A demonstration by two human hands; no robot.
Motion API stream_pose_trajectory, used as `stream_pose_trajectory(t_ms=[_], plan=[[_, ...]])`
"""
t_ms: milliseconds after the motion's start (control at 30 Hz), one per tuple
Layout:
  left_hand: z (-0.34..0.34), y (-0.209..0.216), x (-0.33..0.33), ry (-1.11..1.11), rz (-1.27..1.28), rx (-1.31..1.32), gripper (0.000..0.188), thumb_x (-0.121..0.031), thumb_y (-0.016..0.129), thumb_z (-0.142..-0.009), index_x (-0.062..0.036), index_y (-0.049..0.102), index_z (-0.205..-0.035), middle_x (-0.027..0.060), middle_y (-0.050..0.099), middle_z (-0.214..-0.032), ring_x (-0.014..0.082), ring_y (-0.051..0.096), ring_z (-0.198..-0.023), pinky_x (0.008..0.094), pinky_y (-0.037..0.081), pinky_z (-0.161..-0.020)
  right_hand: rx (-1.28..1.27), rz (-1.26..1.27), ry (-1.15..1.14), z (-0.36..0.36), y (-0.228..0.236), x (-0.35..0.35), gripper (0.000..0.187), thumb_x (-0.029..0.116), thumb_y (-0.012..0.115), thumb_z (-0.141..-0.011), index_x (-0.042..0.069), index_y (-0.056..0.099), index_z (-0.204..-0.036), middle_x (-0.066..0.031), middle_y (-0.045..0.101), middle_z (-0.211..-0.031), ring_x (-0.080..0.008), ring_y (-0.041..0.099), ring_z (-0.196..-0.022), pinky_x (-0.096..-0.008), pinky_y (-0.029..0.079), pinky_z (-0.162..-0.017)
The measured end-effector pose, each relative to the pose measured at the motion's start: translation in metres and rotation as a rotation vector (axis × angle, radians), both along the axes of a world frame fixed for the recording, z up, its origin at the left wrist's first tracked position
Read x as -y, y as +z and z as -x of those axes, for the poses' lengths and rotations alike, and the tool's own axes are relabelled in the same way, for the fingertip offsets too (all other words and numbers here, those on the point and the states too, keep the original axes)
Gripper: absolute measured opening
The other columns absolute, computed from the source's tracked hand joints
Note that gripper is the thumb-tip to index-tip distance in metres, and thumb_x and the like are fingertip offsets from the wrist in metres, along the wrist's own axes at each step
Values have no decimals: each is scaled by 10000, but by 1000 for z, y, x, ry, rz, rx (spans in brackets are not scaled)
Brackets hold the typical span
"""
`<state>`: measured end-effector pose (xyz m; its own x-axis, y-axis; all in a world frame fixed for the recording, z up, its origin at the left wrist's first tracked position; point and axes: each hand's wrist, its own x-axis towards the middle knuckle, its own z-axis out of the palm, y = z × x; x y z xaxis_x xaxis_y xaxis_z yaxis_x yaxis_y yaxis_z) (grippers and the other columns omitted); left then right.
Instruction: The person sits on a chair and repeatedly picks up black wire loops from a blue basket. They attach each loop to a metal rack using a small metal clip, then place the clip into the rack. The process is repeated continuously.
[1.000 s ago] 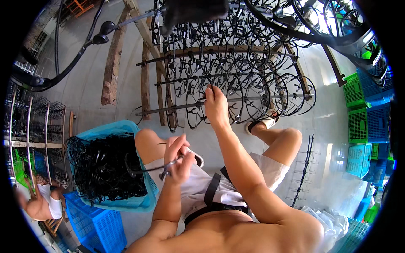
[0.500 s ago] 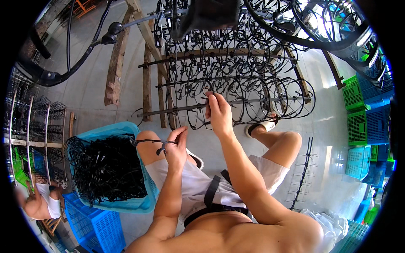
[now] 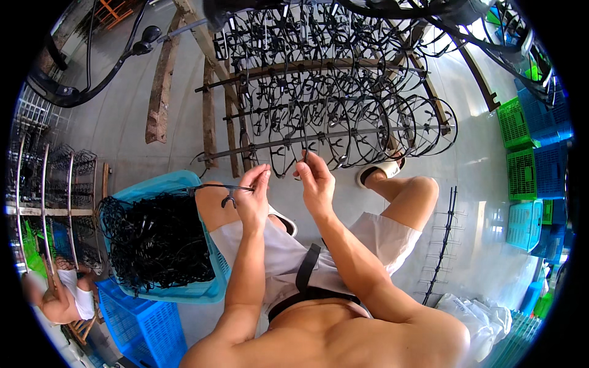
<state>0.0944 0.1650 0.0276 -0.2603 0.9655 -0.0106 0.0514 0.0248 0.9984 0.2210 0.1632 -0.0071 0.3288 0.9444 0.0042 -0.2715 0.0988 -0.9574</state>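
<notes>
Grey floor (image 3: 178,138) runs beneath a wooden rack (image 3: 345,63), whose cross bars carry rows of black looped pieces (image 3: 422,142). Before it, a seated person in pale shorts (image 3: 386,242) has both hands raised side by side, apart from each other. Their left hand (image 3: 253,197) pinches one end of a thin black part (image 3: 222,186), which reaches left over the knee toward a light blue tub (image 3: 216,289); a short forked piece hangs beneath it. Inside that tub lies a tangled heap of black parts (image 3: 159,245). Their right hand (image 3: 317,184), thumb and fingers drawn close, is at the rack's near edge, by a dark strand (image 3: 305,132); whether it grips that strand cannot be told. Beside the tub stands a blue crate (image 3: 147,325). Farther left sits another person (image 3: 78,297).
</notes>
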Motion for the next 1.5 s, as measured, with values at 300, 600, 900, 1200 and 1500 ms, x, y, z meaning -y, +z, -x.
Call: stream_pose_trajectory(t_ms=[300, 600, 900, 1200, 1500], plan=[[1, 2, -1, 13, 37, -37, 176, -74, 627, -875, -3, 648, -1034, 40, 679, -932, 68, 584, -761, 203, 467, -681, -190, 97, -134, 14, 19, -12, 245, 131, 648, -875, -43, 612, -1044, -25, 615, -817, -73, 538, -654, -209, 455, -602], [2, -5, -3, 17, -17, -48, 185, -59, 637, -858, 2, 660, -1032, 50, 680, -943, 75, 590, -734, 216, 484, -631, -278, 128, -138, 8, 26, -15, 261, 112, 672, -853, -35, 620, -1062, -24, 634, -843, -92, 558, -683, -226, 471, -639], [14, 8, 26, -42, -40, -350, 213, -49, 582, -860, -15, 585, -1070, 87, 608, -816, 143, 583, -698, 275, 472, -624, 791, -282, -97, 18, 64, 21, 302, 171, 609, -860, 19, 576, -1118, -153, 511, -1108, -304, 428, -1082, -406, 351, -936], [39, 55, 60, -493, -280, -422, 421, -111, 729, -718, -35, 561, -1097, 132, 578, -1013, 304, 553, -945, 394, 440, -869, -298, 131, 327, 8, 124, 47, 280, 237, 449, -989, -22, 547, -948, -59, 558, -658, -103, 515, -530, -221, 407, -475], [27, 4, 3, -152, -149, -466, 269, -19, 593, -861, -13, 595, -1130, 124, 672, -843, 179, 643, -683, 280, 503, -609, 175, 91, 18, 51, 42, -40, 267, 256, 452, -989, 33, 516, -856, 5, 498, -660, -54, 411, -505, -212, 322, -436]])
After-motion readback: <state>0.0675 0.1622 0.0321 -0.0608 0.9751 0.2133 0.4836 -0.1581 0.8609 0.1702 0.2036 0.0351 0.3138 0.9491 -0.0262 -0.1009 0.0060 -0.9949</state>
